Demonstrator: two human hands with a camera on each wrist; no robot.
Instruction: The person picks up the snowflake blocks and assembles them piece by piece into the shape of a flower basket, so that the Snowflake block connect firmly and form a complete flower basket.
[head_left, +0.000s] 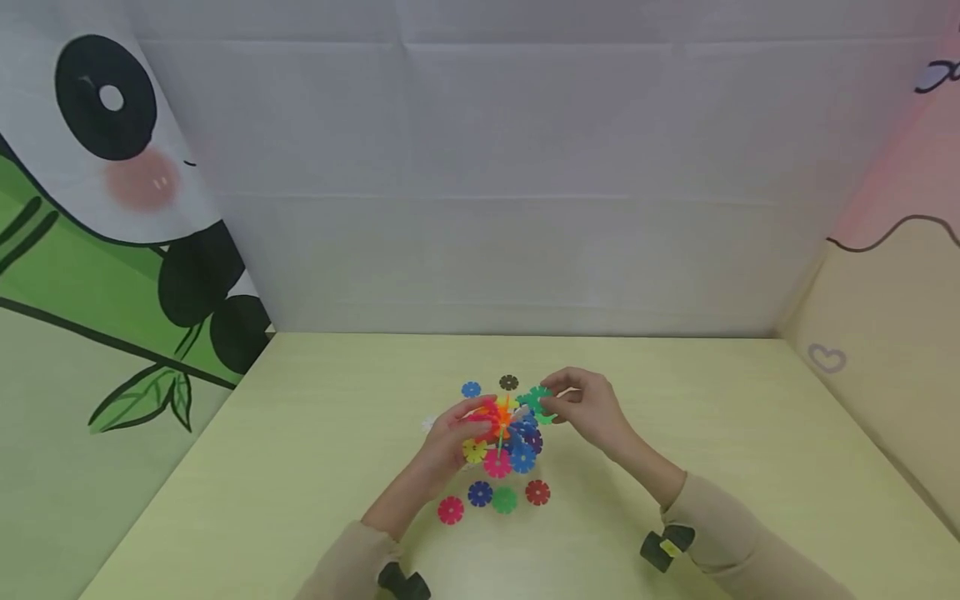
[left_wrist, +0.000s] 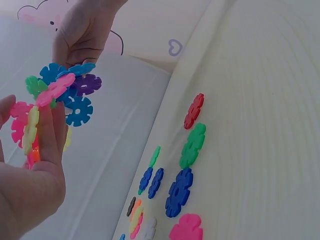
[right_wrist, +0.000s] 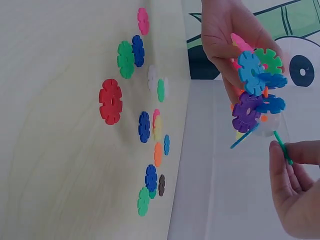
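**Alignment at the grip**

The right hand [head_left: 588,408] pinches the green disc [right_wrist: 283,148] between thumb and fingers. In the right wrist view the disc is seen edge-on, at lower right of the frame. Its visible long line slants from upper left to lower right, with the lower part in the grip and the upper end free.

Governing relation (as judged): the free end points at the cluster [right_wrist: 247,112], which lies above and left of the grip in that view. Nearest to this end is a faint clear disc [right_wrist: 269,128]; contact or gap between them cannot be told.

The left hand [head_left: 453,429] grasps the cluster from its left side in the head view. The cluster is thus between the hands, near the lower centre of the frame, with the right hand nearer its right side.

Farther out, the red disc [head_left: 537,492], blue disc [head_left: 481,493] and pink disc [head_left: 451,510] lie flat on the table [head_left: 225,500], below the cluster in the frame.
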